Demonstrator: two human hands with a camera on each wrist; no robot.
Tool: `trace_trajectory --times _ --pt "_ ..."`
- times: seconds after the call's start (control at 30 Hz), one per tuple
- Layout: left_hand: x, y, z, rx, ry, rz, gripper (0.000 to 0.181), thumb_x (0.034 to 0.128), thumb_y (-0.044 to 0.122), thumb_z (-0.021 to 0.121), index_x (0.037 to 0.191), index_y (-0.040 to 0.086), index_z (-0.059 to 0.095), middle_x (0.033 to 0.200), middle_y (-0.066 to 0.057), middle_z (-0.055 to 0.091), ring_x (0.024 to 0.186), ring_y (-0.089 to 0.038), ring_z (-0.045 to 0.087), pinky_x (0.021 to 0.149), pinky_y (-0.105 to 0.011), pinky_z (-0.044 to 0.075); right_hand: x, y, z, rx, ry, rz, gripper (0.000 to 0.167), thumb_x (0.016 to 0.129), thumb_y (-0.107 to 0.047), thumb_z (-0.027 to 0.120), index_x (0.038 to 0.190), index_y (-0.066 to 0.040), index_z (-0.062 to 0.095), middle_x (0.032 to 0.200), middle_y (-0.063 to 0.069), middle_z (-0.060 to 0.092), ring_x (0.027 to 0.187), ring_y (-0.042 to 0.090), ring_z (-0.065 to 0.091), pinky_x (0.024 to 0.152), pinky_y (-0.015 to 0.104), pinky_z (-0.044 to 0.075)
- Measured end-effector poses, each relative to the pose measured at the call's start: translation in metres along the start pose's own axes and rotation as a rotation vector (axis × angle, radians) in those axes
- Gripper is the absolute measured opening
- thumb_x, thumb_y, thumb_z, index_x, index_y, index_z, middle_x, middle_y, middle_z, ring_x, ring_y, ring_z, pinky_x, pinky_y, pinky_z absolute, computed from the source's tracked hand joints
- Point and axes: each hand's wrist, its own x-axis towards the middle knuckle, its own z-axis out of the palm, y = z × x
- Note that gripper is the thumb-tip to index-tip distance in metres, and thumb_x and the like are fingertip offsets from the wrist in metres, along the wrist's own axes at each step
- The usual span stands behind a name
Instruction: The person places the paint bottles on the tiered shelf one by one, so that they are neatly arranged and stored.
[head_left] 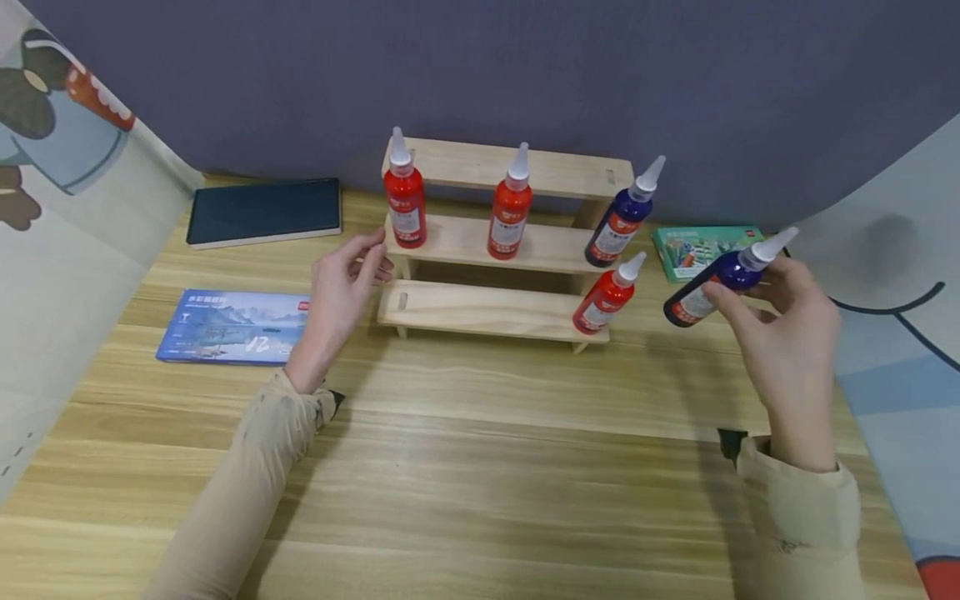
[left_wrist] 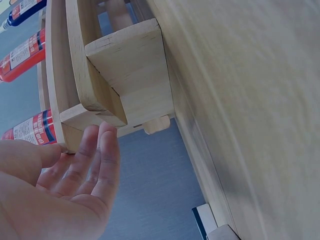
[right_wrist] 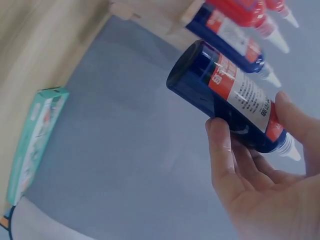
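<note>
My right hand [head_left: 795, 342] grips a dark blue squeeze bottle of paint [right_wrist: 230, 95] with a pointed white nozzle. It is held tilted in the air, right of a three-tier wooden shelf [head_left: 480, 308]. At the left end of the shelf's middle tier, my left hand [head_left: 345, 287] holds the board's end between thumb and fingers [left_wrist: 107, 150]. On that middle tier stand a red bottle [head_left: 405, 204] at the left, another red bottle [head_left: 510, 218] near the centre and a blue bottle [head_left: 621, 225] at the right. A third red bottle [head_left: 603, 302] stands at the lowest tier's right end.
A green box [head_left: 693, 246] lies right of the shelf, partly behind the held bottle. To the left are a dark flat case [head_left: 262, 212] and a blue box with a mountain picture [head_left: 232, 329]. A dark partition [head_left: 487, 67] rises behind the wooden table [head_left: 510, 483].
</note>
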Motion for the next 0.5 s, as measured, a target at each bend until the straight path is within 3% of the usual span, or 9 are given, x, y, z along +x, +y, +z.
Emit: trace_trajectory --times 0.5 --pt "-0.001 0.004 -0.001 -0.001 -0.01 -0.014 0.03 0.1124 0.008 0.057 0.136 -0.007 0.069 0.099 -0.027 0.073 0.083 -0.037 0.074 0.078 -0.032 0.068 -0.021 -0.034 -0.006 0.023 -0.026 -0.028 0.046 0.094 -0.014 0.086 0.137 -0.012 0.069 0.117 -0.01 0.069 0.104 0.007 0.065 0.081 0.003 0.056"
